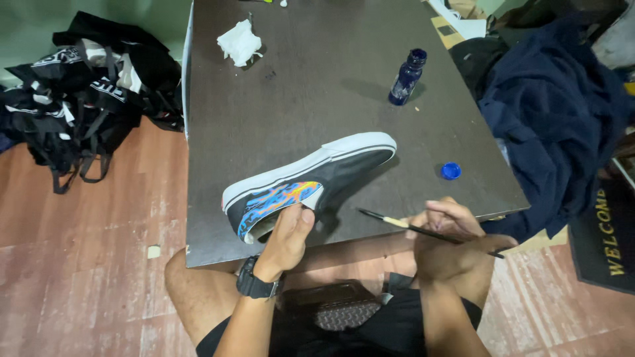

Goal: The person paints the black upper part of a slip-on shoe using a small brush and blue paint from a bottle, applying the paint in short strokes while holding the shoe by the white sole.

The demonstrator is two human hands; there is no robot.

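A black sneaker (331,168) with a white sole lies on its side on the dark brown table (311,86), sole edge toward the far side. Its side panel carries a blue, orange and pink flame pattern. My left hand (288,238), with a black watch on the wrist, reaches into the shoe's opening at the heel and holds it. My right hand (450,225) sits at the table's near edge and grips a thin black paintbrush (410,227), its tip pointing left toward the shoe.
An open dark blue bottle (407,77) stands toward the table's far right, its blue cap (451,171) lying nearer. A crumpled white tissue (239,43) lies far left. Black bags (86,86) sit on the floor at left; dark blue clothing (555,112) and a doormat (608,231) at right.
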